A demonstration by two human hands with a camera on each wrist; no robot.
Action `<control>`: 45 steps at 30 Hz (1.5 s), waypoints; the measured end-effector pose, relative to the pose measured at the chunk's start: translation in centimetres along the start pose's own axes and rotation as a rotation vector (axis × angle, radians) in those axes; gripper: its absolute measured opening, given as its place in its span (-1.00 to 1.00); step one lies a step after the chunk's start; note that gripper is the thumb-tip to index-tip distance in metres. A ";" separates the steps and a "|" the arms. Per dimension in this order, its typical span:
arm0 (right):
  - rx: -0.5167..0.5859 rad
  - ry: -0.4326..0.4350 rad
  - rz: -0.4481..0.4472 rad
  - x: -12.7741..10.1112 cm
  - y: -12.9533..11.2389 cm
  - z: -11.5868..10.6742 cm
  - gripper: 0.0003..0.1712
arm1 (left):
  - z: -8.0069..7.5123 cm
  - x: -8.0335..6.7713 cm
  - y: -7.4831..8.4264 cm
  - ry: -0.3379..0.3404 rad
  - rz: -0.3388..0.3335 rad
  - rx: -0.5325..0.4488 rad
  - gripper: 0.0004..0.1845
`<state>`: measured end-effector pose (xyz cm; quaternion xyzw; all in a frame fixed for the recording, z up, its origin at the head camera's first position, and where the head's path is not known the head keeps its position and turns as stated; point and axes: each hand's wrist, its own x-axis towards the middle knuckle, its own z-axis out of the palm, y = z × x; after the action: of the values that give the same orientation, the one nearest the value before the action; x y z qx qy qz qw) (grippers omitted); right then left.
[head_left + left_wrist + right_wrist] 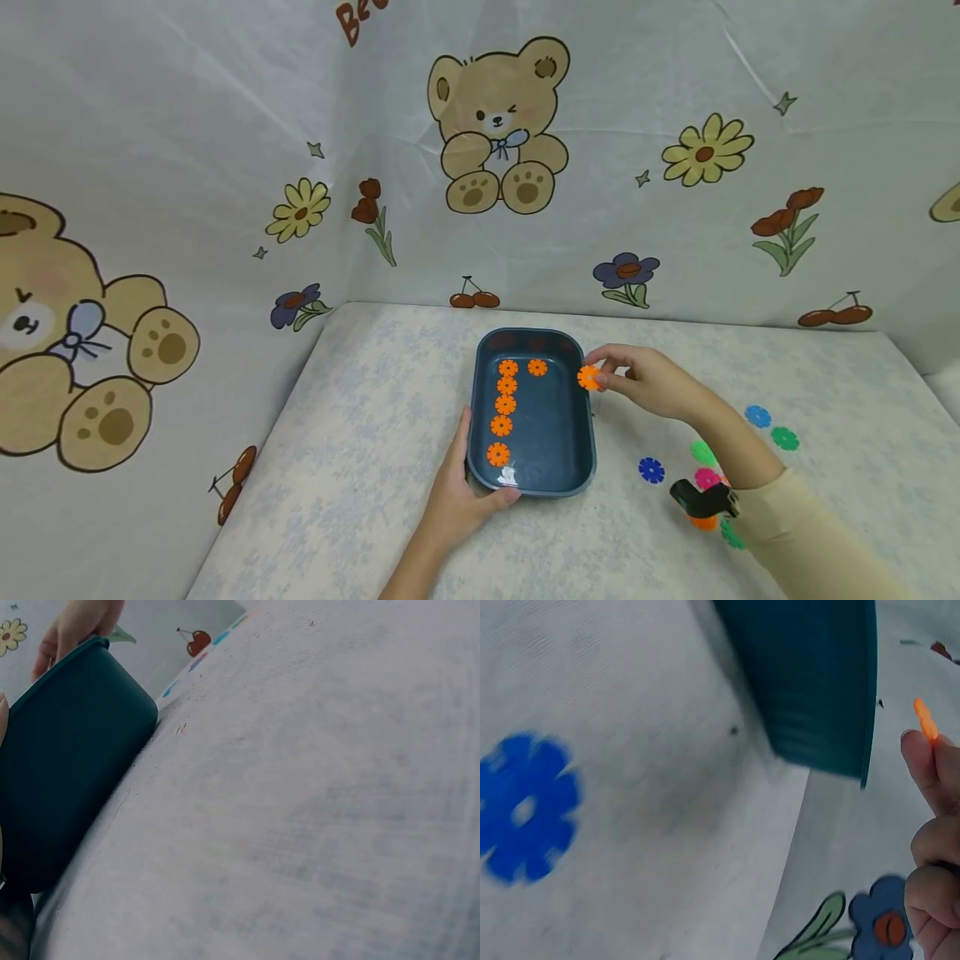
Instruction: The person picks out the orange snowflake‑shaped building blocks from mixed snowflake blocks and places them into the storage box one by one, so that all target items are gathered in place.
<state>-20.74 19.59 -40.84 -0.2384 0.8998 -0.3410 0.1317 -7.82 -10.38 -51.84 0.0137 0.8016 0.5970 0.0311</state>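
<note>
We pinch an orange flower disc [589, 377] in our right hand [651, 385], just beside the far right rim of the blue tray [584, 450]; our left hand [459, 498] curls round its near left corner. The disc looks light, stiff and thin, best held by its edge. Only the right wrist view shows it edge-on; only the head view shows six discs inside the tray.

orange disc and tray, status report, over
Right hand pinches orange disc beside tray rim. Left hand grips tray's near edge. Nothing in the way.
</note>
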 end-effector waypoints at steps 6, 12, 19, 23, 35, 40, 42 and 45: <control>-0.020 -0.063 -0.069 3.3 -1.9 1.5 -0.71 | 0.1 0.0 -0.1 -0.006 0.004 0.007 0.30; -0.177 -0.066 -0.049 5.2 -3.0 3.4 -0.68 | 0.0 0.0 0.1 -0.004 0.006 0.008 0.29; -0.339 -0.030 -0.027 6.0 -3.5 5.2 -0.74 | -0.1 0.0 0.3 -0.019 0.005 -0.006 0.30; -0.438 0.010 -0.044 6.3 -3.6 6.0 -0.77 | -0.1 0.1 0.2 -0.021 0.004 -0.008 0.30; -0.749 0.135 -0.126 6.3 -3.6 7.8 -0.80 | -0.2 0.0 0.1 -0.017 0.001 0.000 0.29; -0.816 0.148 -0.121 6.3 -3.5 8.4 -0.73 | -0.2 0.0 0.1 -0.019 -0.006 -0.007 0.29; -0.821 0.149 -0.119 6.4 -3.4 8.5 -0.69 | -0.2 0.0 0.1 -0.019 -0.005 -0.007 0.29; -0.767 0.175 -0.137 6.2 -3.3 8.1 -0.73 | -0.2 0.0 0.1 -0.016 -0.001 0.000 0.29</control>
<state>-21.69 9.71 -45.01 -0.2997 0.9517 -0.0073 -0.0670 -7.88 -10.55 -51.70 0.0178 0.8014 0.5966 0.0378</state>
